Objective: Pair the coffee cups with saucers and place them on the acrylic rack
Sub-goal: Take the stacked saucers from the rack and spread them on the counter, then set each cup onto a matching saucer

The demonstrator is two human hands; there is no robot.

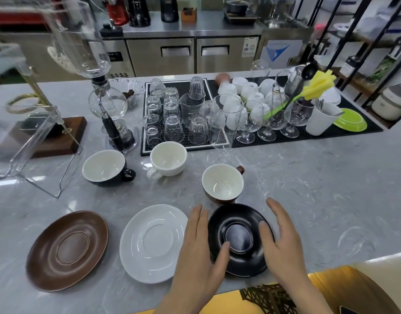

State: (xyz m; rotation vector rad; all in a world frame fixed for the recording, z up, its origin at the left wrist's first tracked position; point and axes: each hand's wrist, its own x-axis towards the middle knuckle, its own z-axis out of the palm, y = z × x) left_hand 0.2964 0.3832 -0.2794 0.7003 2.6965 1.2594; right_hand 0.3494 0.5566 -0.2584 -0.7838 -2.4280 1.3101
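A black saucer (239, 225) lies near the counter's front edge, held between both my hands. My left hand (201, 252) grips its left rim with the thumb on top, and my right hand (283, 241) grips its right rim the same way. Left of it lie a white saucer (153, 242) and a brown saucer (67, 251). Behind the saucers stand three cups: a brown cup (223, 184) just beyond the black saucer, a white cup (168, 158), and a black cup (105, 167). The clear acrylic rack (25, 141) stands at the far left.
A siphon coffee maker (109, 105) stands behind the black cup. Black drain mats (147, 137) at the back hold several upturned glasses, stemmed glasses, white cups and a green plate (350, 122). A wooden base (59, 141) sits behind the rack.
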